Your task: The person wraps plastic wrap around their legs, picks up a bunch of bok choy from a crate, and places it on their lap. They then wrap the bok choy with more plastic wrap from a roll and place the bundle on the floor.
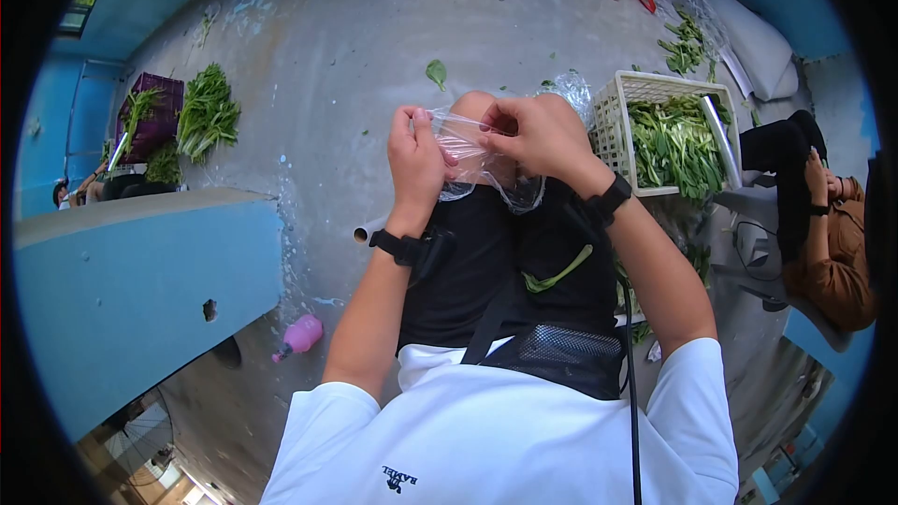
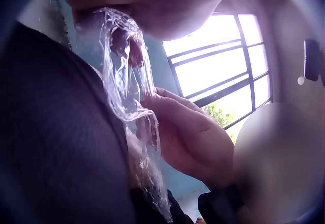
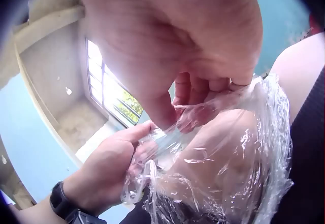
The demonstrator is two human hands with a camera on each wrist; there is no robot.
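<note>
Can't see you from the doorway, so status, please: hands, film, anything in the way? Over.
Left hand gripping, right hand pinching clear film, stretched between them. Loose folds hanging below. Green stalk on lap, apart from film.

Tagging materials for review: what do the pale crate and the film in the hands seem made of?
The film looks like thin, glossy plastic: it is see-through, with glinting creases. The crate is probably rigid moulded plastic, fairly matte, judging by its even lattice walls.

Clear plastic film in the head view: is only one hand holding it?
No; the left hand and right hand both grip the film between them.
</note>
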